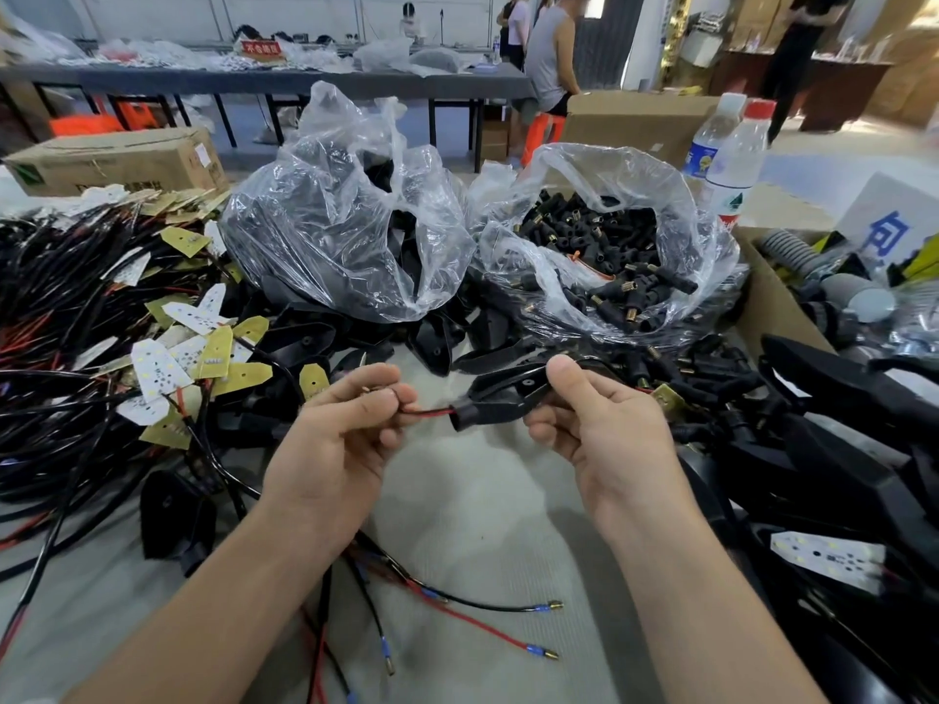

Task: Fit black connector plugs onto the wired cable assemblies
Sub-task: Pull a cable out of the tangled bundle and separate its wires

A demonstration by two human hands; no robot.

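left hand [335,439] pinched the red and black wires [432,412]; right hand [604,429] gripped the black connector plug [500,398] just beside it — wires entering its collar. risk judged: thin wires could buckle or pull out if pushed off-axis.

Long grey table [284,83] across the back, clear bags heaped on it, orange stool [541,139] beside, people [551,53] standing near, pale wall [152,12] behind, cardboard box [122,160] left, light even and flat.
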